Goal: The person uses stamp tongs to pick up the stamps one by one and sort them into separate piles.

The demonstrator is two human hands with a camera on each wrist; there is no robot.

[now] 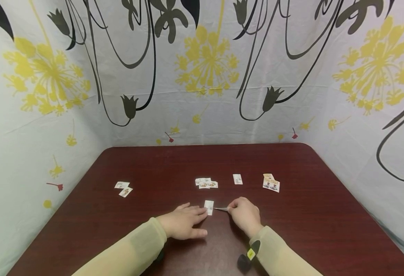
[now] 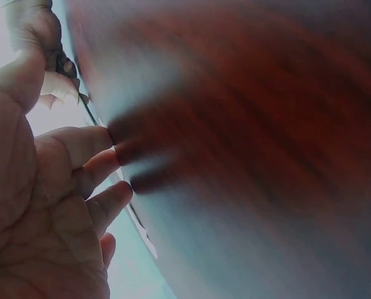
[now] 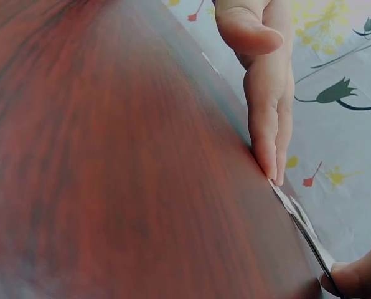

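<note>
My left hand (image 1: 185,221) lies palm down on the table, its fingertips touching the left edge of a small white printed card (image 1: 209,207). In the left wrist view its fingers (image 2: 89,144) are stretched out and press down near the tabletop. My right hand (image 1: 245,214) pinches the end of a thin pale card (image 1: 220,209), seen almost edge-on, its print hidden. That card's far tip points left and reaches the flat card's right side. The right wrist view shows the thumb and fingertips (image 3: 360,274) on the thin card (image 3: 309,237).
Farther back on the dark red table (image 1: 160,163) lie two cards (image 1: 123,188) at left, an overlapping group (image 1: 207,183) in the middle, a single card (image 1: 237,179), and an overlapping group (image 1: 271,183) at right. A flower-printed cloth (image 1: 174,80) hangs behind and at both sides.
</note>
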